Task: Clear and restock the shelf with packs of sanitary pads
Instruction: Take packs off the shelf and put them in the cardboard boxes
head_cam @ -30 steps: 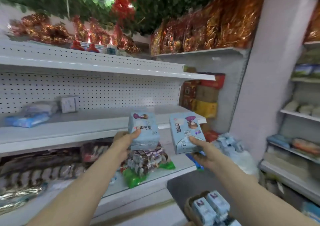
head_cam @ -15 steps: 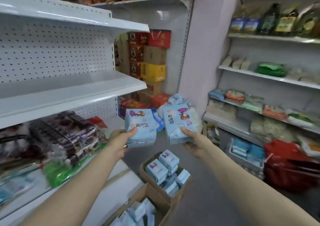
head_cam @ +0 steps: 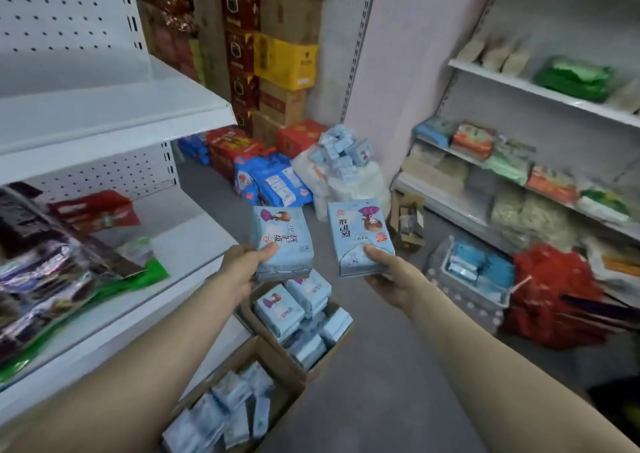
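The left hand (head_cam: 242, 269) grips a pale-blue pack of sanitary pads (head_cam: 284, 241) by its lower edge, thumb across the front. The right hand (head_cam: 390, 279) grips a second pack (head_cam: 360, 236) the same way (its print reads upside down). The two packs are held upright, side by side with a gap between them, over the floor in front of the white shelf unit (head_cam: 114, 120). Just below them stands an open cardboard box (head_cam: 327, 359) with more of the same packs (head_cam: 280, 314) inside, and a second open box (head_cam: 289, 392) sits nearer, also holding packs. Bagged snacks (head_cam: 52, 272) lie on the lower shelf (head_cam: 194, 241) at left. Farther back, loose pale-blue packs (head_cam: 343, 151) are heaped on a white sack beside stacked cartons (head_cam: 285, 61).
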Available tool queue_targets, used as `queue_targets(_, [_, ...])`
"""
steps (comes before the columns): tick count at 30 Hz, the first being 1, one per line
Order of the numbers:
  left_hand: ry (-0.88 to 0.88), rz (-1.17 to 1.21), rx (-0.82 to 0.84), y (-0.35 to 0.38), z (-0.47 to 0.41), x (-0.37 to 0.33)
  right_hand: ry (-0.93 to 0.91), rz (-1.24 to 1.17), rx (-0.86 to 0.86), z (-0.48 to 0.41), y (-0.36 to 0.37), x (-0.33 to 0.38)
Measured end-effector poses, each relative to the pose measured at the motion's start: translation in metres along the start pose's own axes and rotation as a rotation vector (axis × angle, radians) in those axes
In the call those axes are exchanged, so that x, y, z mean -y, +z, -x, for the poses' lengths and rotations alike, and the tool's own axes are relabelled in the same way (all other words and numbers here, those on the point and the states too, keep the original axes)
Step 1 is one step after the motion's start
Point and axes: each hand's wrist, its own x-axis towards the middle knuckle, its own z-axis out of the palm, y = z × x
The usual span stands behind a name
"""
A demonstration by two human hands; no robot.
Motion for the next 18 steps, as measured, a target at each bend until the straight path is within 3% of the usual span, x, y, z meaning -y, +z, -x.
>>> queue_targets(7, [-0.088, 0.016, -0.152, 0.043, -0.088, 0.051, 0.110, 0.197, 0.098, -0.136, -0.049, 0.021])
queue_targets(14, [-0.207, 0.234, -0.355, 0.091, -0.135, 0.114, 0.323, 0.463, 0.288, -0.247, -0.091, 0.045])
queue_targets(18, [-0.300, 0.304, -0.486, 0.095, -0.155, 0.163, 0.399, 0.540, 0.304, -0.309, -0.109, 0.024])
